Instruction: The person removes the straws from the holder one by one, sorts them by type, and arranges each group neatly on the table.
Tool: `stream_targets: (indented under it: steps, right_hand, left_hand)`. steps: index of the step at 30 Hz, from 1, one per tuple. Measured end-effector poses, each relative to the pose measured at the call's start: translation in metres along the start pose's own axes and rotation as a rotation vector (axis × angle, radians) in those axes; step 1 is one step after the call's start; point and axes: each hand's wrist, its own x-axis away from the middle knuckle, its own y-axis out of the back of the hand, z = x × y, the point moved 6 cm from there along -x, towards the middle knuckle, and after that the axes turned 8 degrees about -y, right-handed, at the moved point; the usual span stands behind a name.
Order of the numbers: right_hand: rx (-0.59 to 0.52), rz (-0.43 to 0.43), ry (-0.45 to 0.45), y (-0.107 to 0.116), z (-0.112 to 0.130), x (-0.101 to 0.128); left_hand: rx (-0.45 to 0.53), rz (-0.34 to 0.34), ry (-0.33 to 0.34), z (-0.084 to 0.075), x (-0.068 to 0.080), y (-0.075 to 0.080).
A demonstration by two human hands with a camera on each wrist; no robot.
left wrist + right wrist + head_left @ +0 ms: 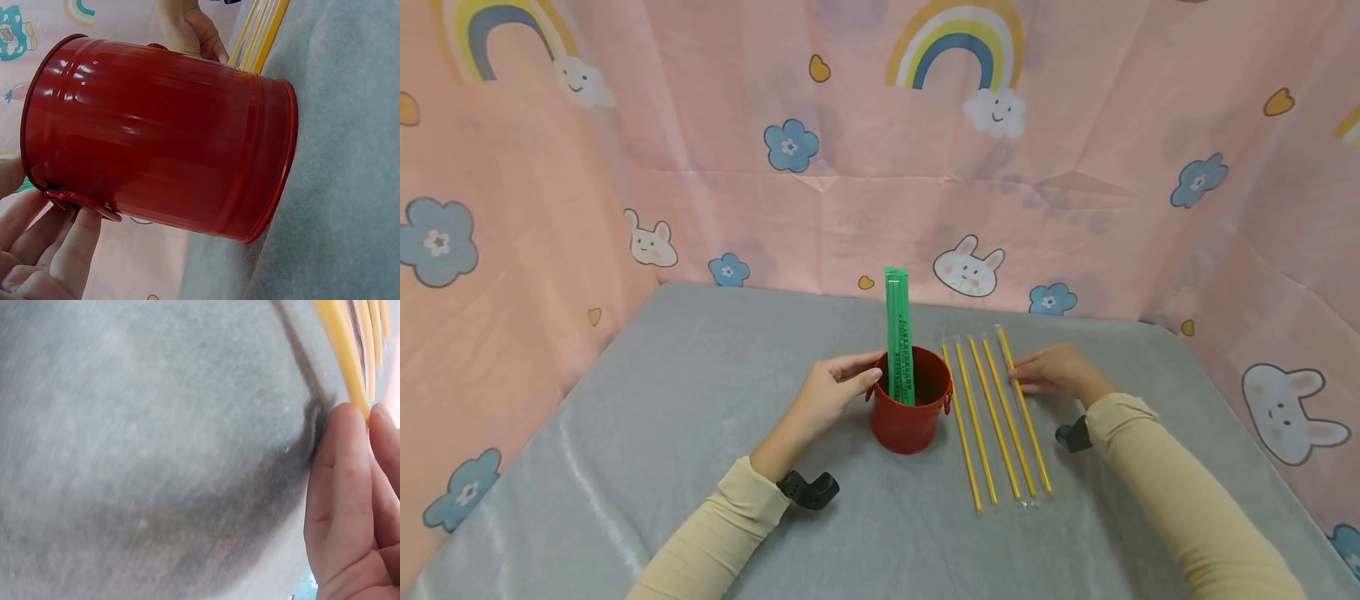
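Note:
A small red metal bucket (908, 417) stands on the grey table, and two green wrapped straws (898, 333) stand upright in it. My left hand (837, 388) holds the bucket's left side near the rim; in the left wrist view its fingers (44, 250) lie by the handle lug of the red bucket (162, 137). Several yellow straws (992, 417) lie side by side to the right of the bucket. At the rightmost straw's far part, my right hand (1048, 371) is low on the table. Its fingertips (350, 487) pinch that yellow straw (340, 350).
A grey cloth covers the table (662, 417). Pink curtains (850, 167) printed with rainbows, flowers and bunnies wall it in at the back and on both sides. Black wrist mounts (808, 489) sit under both forearms.

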Motion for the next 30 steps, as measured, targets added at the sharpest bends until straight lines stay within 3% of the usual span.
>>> stream_targets:
  steps: [13, 24, 30]
  right_hand:
    - [0.150, -0.157, -0.076, 0.002, -0.002, -0.007]
    - [0.250, -0.197, 0.075, 0.000, 0.008, 0.005]
    - [0.173, -0.249, 0.203, 0.004, 0.025, 0.021]
  left_hand:
    - [-0.006, 0.000, 0.009, -0.001, 0.001, -0.001]
    - [-0.016, -0.011, 0.005, 0.000, 0.001, 0.001]
    - [-0.011, 0.002, -0.013, -0.001, 0.001, 0.001]
